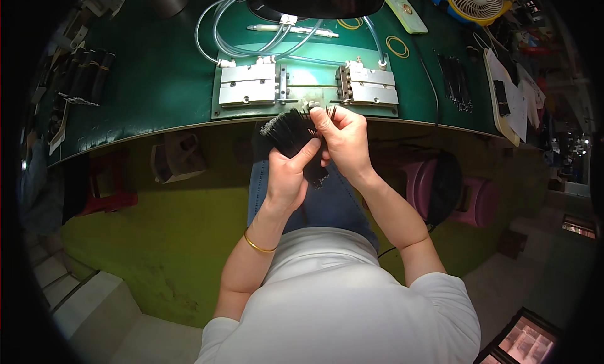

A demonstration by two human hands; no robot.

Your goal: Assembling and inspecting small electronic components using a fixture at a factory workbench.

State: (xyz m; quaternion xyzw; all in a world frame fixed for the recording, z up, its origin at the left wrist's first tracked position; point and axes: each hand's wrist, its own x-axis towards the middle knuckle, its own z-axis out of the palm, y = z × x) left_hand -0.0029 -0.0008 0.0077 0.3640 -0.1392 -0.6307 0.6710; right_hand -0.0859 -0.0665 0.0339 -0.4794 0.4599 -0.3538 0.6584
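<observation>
My left hand (288,175) is wrapped round a thick bundle of thin black wires (288,132), held just in front of the table's edge above my lap. At one end the strands fan out with pale tips, and the other end hangs below the fingers. My right hand (347,140) is closed at the bundle's right side, thumb and forefinger pinching a few of the strands. Just beyond the hands lies a metal fixture with a left clamp block (247,84) and a right clamp block (372,84), a gap between them.
Clear air tubes (220,33) run to the blocks on the green table (151,100). Behind them lie a pen (292,30), rubber bands (397,47) and a green phone-like case (406,10). More black bundles lie left (88,74) and right (454,81). A fan (475,2) stands far right; pink stools (423,184) are below.
</observation>
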